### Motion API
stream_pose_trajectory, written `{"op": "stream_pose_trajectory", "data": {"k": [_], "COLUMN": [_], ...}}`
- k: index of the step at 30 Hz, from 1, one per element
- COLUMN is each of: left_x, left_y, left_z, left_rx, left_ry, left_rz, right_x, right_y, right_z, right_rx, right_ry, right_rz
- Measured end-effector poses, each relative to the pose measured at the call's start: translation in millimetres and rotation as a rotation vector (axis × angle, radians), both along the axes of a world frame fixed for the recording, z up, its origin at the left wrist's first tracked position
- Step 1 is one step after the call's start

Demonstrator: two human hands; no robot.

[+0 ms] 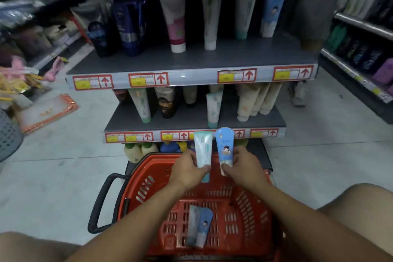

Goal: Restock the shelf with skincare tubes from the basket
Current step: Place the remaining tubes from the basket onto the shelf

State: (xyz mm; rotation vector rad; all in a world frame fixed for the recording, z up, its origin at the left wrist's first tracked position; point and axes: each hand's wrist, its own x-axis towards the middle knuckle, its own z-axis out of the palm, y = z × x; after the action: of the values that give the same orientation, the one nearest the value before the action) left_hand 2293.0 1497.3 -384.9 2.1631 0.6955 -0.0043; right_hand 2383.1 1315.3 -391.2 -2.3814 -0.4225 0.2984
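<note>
Hands both grip upright tubes, left hand [188, 171] a pale mint plastic tube [203, 151], right hand [244, 168] a blue cartoon tube [225, 147], grey shelf [191, 122] straight beyond the fingertips.

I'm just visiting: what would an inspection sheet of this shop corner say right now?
Surface: grey two-tier shelf with red-and-yellow price labels, tubes standing cap-down on both tiers.
Job's things: red plastic basket holds two tubes, one pale and one blue, lying flat; pale green tube and blue cartoon tube are held upright.
Clutter: orange-edged packet on the floor.
Grippers: left hand grips the green tube; right hand grips the blue one.
Cables: nothing seen.
Surroundings: stocked side shelves; another person's legs beyond the shelf.
</note>
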Motion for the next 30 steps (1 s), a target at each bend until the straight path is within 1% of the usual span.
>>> {"op": "stream_pose_trajectory", "data": {"k": [5,10,14,25,30], "left_x": [16,29,41,91,123], "left_y": [-19,-34,-43,-57,-58], "left_z": [57,101,132,206,235], "left_rx": [0.027,0.073,0.088,0.099,0.132], "left_ry": [-0.189,-0.315,-0.395,-0.610,-0.664], "left_rz": [-0.001,-0.014,-0.015,-0.033,-0.045], "right_x": [19,30,39,90,126], "right_y": [-15,-28,-36,-54,-60], "right_z": [48,93,123,200,228], "right_rx": [0.141,0.230,0.242,0.407,0.443], "right_ry": [-0.092,-0.178,-0.260,-0.457,-0.477], "right_rz": [-0.081,-0.113,-0.126,-0.163,-0.161]}}
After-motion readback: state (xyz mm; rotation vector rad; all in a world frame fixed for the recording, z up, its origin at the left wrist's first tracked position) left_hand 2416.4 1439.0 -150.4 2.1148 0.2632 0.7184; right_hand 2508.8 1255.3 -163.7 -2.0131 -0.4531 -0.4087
